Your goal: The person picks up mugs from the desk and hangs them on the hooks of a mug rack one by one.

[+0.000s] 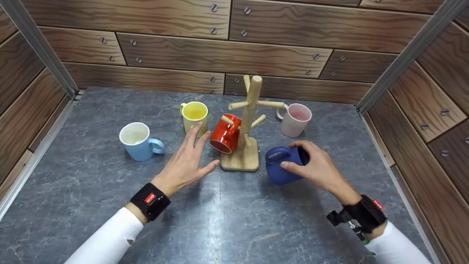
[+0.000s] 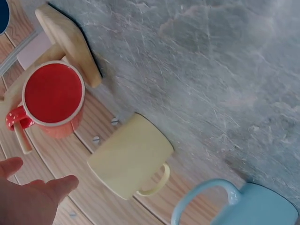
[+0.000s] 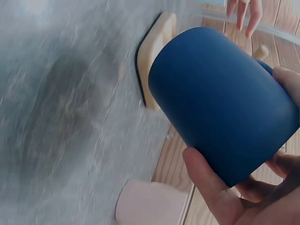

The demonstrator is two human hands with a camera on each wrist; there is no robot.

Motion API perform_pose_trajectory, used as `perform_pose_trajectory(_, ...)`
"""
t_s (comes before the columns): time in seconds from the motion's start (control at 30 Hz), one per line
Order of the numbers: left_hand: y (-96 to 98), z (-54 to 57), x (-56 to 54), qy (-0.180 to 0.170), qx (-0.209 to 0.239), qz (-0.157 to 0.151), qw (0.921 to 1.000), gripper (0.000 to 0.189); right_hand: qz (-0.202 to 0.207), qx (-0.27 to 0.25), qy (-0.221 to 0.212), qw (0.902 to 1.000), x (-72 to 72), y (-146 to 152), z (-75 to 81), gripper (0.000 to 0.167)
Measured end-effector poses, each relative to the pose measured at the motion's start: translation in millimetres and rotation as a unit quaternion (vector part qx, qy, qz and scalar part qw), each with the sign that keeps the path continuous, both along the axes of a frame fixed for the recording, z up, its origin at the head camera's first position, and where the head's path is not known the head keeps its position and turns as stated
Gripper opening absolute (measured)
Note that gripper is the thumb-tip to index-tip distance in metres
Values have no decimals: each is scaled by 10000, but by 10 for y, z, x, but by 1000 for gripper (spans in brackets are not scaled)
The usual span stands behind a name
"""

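Note:
My right hand [image 1: 322, 169] grips a dark blue mug [image 1: 281, 173] near its rim, thumb on one side and fingers on the other. The mug is tilted and held above the table, its handle toward the wooden mug tree [image 1: 249, 114]; its smooth side [image 3: 220, 103] fills much of the right wrist view. On a lower left peg of the tree hangs a red mug [image 1: 221, 135], tilted, with the peg through its handle [image 2: 16, 116]. My left hand [image 1: 183, 163] has its fingers spread between the red mug and a yellow mug [image 2: 131, 157], holding nothing.
A light blue mug [image 1: 137, 151] stands upright at the left. Behind the tree, on the right, is an upright pink mug [image 1: 292, 126]. Several bare pegs stick out from the tree. Wood-patterned walls [image 1: 176, 51] enclose the grey table [image 1: 234, 220] at the back and sides.

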State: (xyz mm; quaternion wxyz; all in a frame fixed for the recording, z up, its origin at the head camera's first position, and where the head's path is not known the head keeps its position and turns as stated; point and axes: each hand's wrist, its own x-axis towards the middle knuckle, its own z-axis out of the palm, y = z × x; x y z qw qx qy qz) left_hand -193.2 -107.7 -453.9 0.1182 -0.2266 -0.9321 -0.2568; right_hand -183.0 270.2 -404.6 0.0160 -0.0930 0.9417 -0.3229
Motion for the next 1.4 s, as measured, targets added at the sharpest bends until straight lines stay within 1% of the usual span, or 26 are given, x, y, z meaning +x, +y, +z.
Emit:
perform_pose_trajectory(0.13,78,21,34,271,-73,-65,9996,80,70,-114,-136,9998,18,-122,1,68)
perform_pose_trajectory(0.2,137,43,53,351,-18,-127,9993,78,111,-178,-185,9996,26,-181,-5,68)
perform_pose_trajectory(0.33,271,89,93,369,307,-350,9982,75,209,-346,-167,9990,40,-293,-35,66)
perform_pose_trajectory(0.43,368,114,118,340,748,-621,9947,70,253,-447,-104,9986,43,-379,-58,64)
perform_pose_trajectory(0.5,428,127,127,255,1109,-829,9900,65,241,-487,-89,9985,41,-434,-68,63)
perform_pose_trajectory(0.6,509,141,129,-89,1700,-1136,9788,58,240,-564,-100,9981,40,-500,-70,63)
perform_pose_trajectory(0.7,582,162,132,-502,2171,-1331,9657,52,273,-626,-58,9976,35,-547,-65,63)
perform_pose_trajectory(0.77,624,179,134,-632,2368,-1371,9598,46,310,-691,-61,9971,28,-570,-59,63)
perform_pose_trajectory(0.87,673,197,128,-623,2528,-1326,9564,35,309,-786,-144,9963,11,-594,-51,63)
perform_pose_trajectory(0.97,705,205,115,-524,2602,-1205,9566,27,255,-855,-308,9955,-11,-609,-47,65)
perform_pose_trajectory(1.07,727,199,94,-405,2646,-1107,9571,24,240,-932,-410,9945,-42,-614,-53,65)
perform_pose_trajectory(1.2,755,195,77,-286,2553,-844,9627,20,254,-979,-449,9939,-87,-615,-77,65)
perform_pose_trajectory(1.4,804,191,74,-350,2316,-346,9716,15,180,-941,-491,9942,-159,-628,-125,67)
